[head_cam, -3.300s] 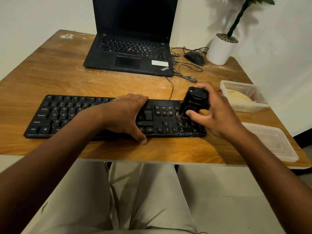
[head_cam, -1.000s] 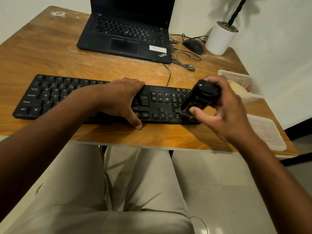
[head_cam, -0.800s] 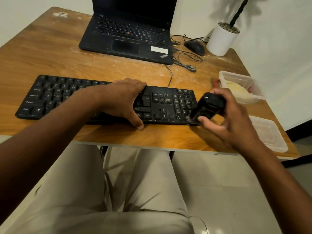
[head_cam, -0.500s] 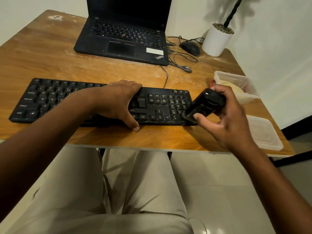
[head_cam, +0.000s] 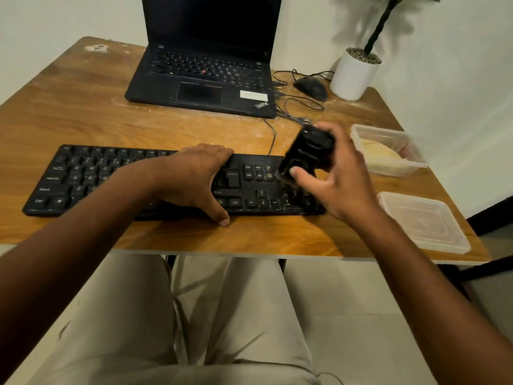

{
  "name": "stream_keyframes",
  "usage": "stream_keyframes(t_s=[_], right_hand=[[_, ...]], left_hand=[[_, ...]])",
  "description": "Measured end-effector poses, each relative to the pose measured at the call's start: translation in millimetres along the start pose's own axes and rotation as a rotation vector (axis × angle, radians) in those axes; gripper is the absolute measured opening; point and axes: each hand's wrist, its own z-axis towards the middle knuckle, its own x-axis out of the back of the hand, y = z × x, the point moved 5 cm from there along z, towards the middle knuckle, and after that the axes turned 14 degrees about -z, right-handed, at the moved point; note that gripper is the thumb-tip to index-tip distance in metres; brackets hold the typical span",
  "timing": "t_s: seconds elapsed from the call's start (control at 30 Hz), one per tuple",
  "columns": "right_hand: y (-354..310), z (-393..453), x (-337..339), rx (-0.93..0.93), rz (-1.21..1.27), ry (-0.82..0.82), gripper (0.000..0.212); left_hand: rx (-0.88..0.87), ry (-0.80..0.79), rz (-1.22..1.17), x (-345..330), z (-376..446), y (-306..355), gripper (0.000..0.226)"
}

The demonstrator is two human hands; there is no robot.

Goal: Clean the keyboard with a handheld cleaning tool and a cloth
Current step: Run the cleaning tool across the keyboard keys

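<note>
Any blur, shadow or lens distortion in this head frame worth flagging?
Head view: the right hand and the black cleaning tool it grips are motion-blurred; the left hand on the keyboard looks sharper. Wide-angle lens bows the table edges. The potted plant casts a soft shadow on the wall.

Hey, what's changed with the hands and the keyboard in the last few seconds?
The right hand swept the black cleaning tool off the keyboard's right end, then back over the number pad, still gripping it. The left hand stayed pressed on the keyboard's middle, which hasn't shifted on the table.
</note>
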Motion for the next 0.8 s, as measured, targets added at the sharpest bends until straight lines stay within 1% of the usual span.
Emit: stream_keyframes(t_s=[0.1, 0.17, 0.27, 0.4, 0.47, 0.57, 0.7, 0.8], right_hand=[[2, 12, -17, 0.010, -0.032, -0.039, 0.066], [17, 14, -13, -0.037, -0.081, -0.058, 0.068], [33, 15, 3, -0.101, -0.131, -0.039, 0.069], [18, 27, 5, -0.101, -0.089, 0.048, 0.067], [3, 33, -10, -0.090, -0.057, 0.019, 0.067], [-3, 32, -30, -0.046, -0.087, -0.045, 0.068], [28, 27, -9, -0.128, -0.150, -0.037, 0.070], [39, 25, 10, -0.151, -0.168, 0.015, 0.067]], left_hand=[[-0.010, 0.003, -0.001, -1, 0, 1, 0.138], [-0.025, 0.010, -0.002, 0, 1, -1, 0.136], [-0.050, 0.025, -0.017, -1, 3, -4, 0.132], [-0.076, 0.034, -0.020, -1, 3, -6, 0.133], [-0.076, 0.034, -0.024, -1, 4, -6, 0.133], [-0.080, 0.035, -0.018, -1, 3, -5, 0.129], [-0.088, 0.035, 0.006, -2, 2, -5, 0.129], [-0.097, 0.040, 0.025, -2, 4, -5, 0.129]])
